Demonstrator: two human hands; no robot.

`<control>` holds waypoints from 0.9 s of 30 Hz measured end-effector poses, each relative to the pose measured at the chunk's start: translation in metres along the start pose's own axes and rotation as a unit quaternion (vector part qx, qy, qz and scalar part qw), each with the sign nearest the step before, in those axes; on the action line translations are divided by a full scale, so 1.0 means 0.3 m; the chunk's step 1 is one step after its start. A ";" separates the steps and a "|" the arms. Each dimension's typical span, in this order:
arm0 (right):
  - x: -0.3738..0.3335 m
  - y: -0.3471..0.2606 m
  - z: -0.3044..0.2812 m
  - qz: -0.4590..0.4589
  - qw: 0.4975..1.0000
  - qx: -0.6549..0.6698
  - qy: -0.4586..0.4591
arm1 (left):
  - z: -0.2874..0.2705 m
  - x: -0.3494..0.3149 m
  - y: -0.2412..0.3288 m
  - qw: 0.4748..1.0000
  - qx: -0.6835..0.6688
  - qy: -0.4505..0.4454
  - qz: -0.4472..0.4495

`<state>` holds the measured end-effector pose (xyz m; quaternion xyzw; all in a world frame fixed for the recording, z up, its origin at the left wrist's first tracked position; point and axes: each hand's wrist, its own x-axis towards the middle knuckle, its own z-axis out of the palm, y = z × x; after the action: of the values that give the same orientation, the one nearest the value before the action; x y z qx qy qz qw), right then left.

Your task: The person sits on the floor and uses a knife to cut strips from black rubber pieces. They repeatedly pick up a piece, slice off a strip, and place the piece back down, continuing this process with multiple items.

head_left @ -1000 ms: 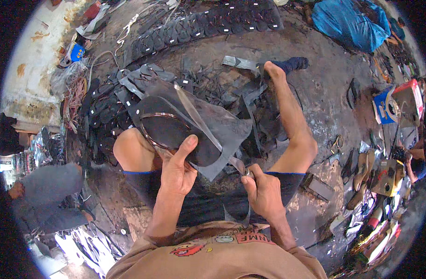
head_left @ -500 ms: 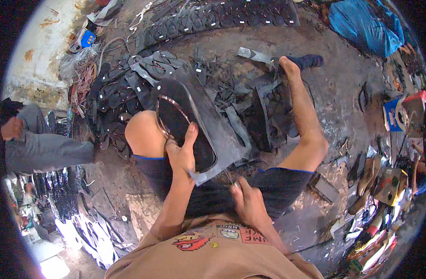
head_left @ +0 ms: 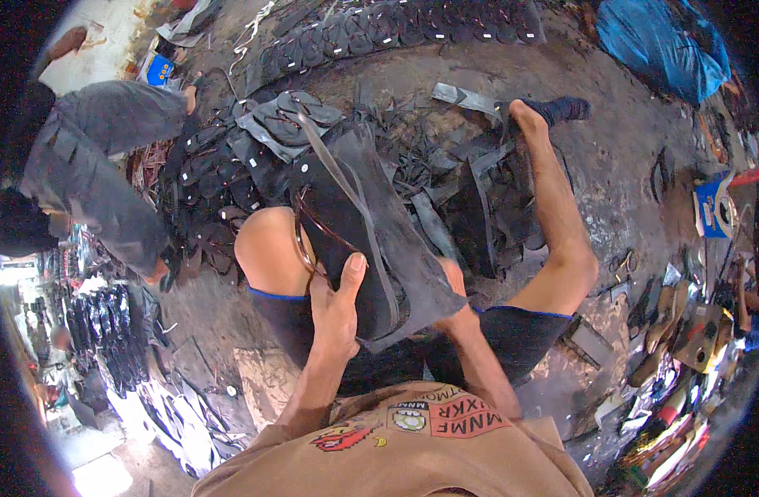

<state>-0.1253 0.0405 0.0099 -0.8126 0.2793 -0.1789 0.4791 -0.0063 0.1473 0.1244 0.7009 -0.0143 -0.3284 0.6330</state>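
My left hand (head_left: 336, 311) grips a black flip-flop (head_left: 334, 224) with a brown striped strap, the thumb lying across the sole and the fingers around its left edge. A dark grey rubber sheet (head_left: 408, 277) sticks out along the sole's right side. From it a narrow strip (head_left: 330, 157) stands loose beside the sole's far end. My right hand (head_left: 452, 294) is up at the sheet's near right edge, partly behind it. Its fingers are mostly hidden, and whatever it holds does not show.
A heap of dark flip-flops (head_left: 218, 170) lies beyond my left knee, rubber scraps (head_left: 421, 157) between my legs. Rows of flip-flops (head_left: 379, 37) line the far floor. Another person's grey-trousered leg (head_left: 106, 178) is at the left. Scissors (head_left: 624, 263) lie by my right knee, a blue tarp (head_left: 661, 50) far right.
My right hand, earlier holding a thin-bladed tool below the sheet, has moved up behind its right edge. The strip now stands away from the sole. The person at the left has come further into view.
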 end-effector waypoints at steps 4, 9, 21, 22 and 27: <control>0.335 -0.029 -0.015 0.012 0.999 -0.035 -0.008 | -0.062 0.001 -0.016 0.999 0.015 -0.025 -0.013; 0.698 0.015 -0.186 0.064 0.983 -0.105 0.140 | -0.113 -0.067 -0.090 0.986 0.116 -0.111 0.047; 0.005 -0.285 -0.191 0.018 0.960 0.251 0.120 | -0.028 -0.020 0.129 0.977 -0.048 -0.186 0.090; -0.028 -0.343 -0.199 0.058 0.956 0.271 0.092 | -0.042 0.003 0.168 0.980 -0.033 -0.196 0.022; -0.363 -0.320 -0.293 0.162 0.977 0.132 -0.043 | -0.182 -0.028 0.210 0.963 -0.125 -0.208 -0.116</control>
<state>-0.2323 0.0859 0.1338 -0.6933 0.3602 -0.0992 0.6162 0.0382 0.1864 0.1837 0.5293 -0.0230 -0.5370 0.6565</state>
